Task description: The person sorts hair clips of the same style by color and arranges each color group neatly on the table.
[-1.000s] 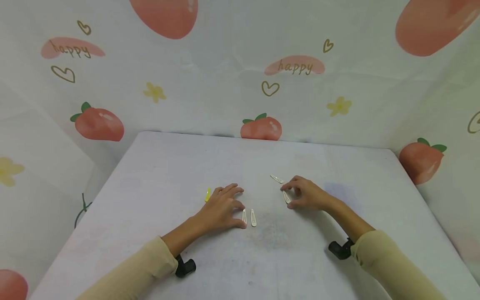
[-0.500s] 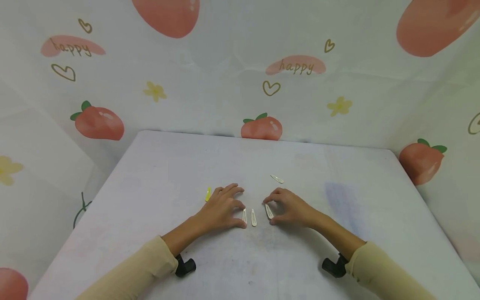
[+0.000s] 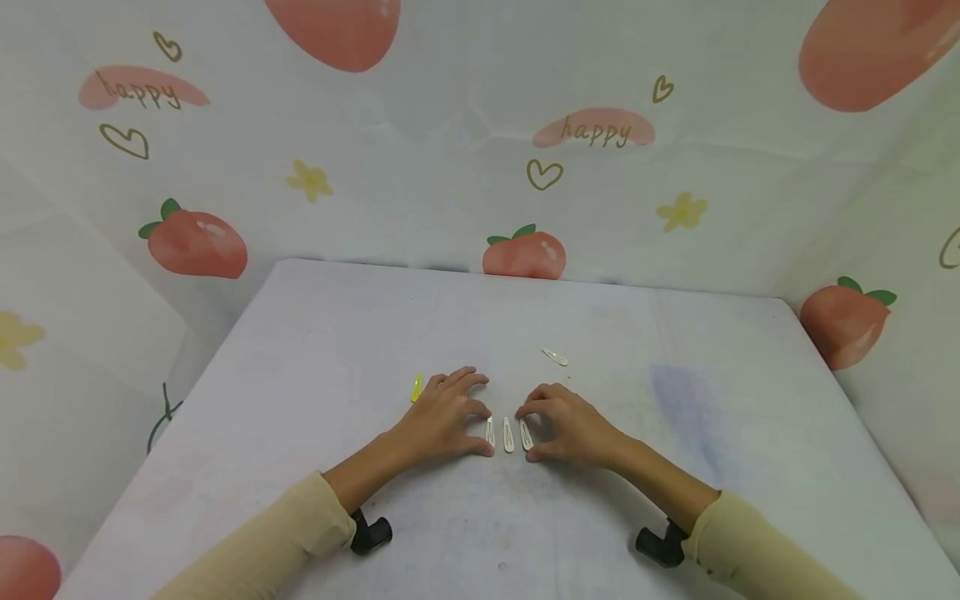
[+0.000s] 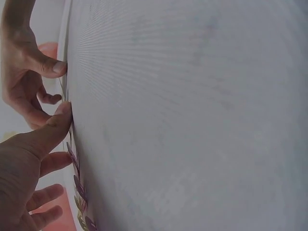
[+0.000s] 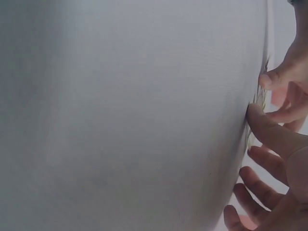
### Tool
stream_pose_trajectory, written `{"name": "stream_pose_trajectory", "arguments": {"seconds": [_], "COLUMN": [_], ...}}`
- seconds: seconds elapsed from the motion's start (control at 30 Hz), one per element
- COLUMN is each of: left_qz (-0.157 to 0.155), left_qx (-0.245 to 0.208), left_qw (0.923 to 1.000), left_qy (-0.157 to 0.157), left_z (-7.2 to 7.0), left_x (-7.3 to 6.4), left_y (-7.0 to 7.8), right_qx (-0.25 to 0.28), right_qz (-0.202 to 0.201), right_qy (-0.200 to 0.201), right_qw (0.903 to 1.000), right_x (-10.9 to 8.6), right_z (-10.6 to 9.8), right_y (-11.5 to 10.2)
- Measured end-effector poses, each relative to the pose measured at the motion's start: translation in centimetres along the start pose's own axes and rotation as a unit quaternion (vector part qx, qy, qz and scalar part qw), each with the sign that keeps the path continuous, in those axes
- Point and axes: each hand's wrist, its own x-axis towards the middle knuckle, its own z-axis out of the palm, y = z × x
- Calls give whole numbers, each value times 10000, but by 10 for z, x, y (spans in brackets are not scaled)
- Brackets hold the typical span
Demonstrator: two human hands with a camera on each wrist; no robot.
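Note:
Three white snap hair clips lie side by side between the hands in the head view. My left hand [image 3: 442, 421] holds the left clip [image 3: 490, 433] by its two ends, between thumb and index finger. On the other side, my right hand [image 3: 573, 427] pinches the right clip [image 3: 527, 435] the same way, close beside the middle clip [image 3: 508, 435], which neither hand touches. A yellow hair clip [image 3: 416, 388] shows just beyond the left hand. In the left wrist view, several purple and yellowish clips [image 4: 80, 187] stand out under the left fingers, mostly hidden from the head view.
Another white hair clip [image 3: 555, 357] lies slanted farther back on the white-covered table [image 3: 360, 325]. Behind the table hangs a cloth [image 3: 450, 150] printed with peaches. Black wrist cameras [image 3: 371, 533] sit close over the tabletop below both sleeves.
My right hand has brought its white clip leftward and nearer, from close to the far clip to beside the middle one, turning it more upright. The left hand has stayed still.

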Motion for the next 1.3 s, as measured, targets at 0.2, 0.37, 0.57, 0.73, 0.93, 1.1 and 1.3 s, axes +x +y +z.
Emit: {"name": "stream_pose_trajectory", "arguments": {"seconds": [0.2, 0.37, 0.57, 0.73, 0.93, 1.1, 1.3], "left_qz": [-12, 30, -4, -13, 36, 57, 60], "left_qx": [-4, -54, -99, -69, -79, -71, -128], "left_qw": [10000, 10000, 10000, 10000, 10000, 9999, 9999], "left_qy": [6, 10, -11, -32, 37, 46, 69], "left_z": [-1, 0, 0, -1, -2, -1, 1], "left_x": [0, 0, 0, 0, 0, -1, -1], "left_y": [1, 1, 2, 1, 1, 1, 0], "right_qx": [37, 57, -230, -411, -423, -297, -261], "right_qz": [188, 426, 883, 1210, 1090, 1015, 919], "right_qy": [-28, 537, 1290, 1240, 1300, 1299, 1076], "right_qw": [9998, 9976, 9874, 9840, 9846, 9859, 9896], "right_x": [2, 7, 11, 11, 13, 17, 29], "right_z": [-3, -15, -29, -28, -26, -26, -29], "right_y": [1, 17, 54, 67, 68, 70, 82]}}
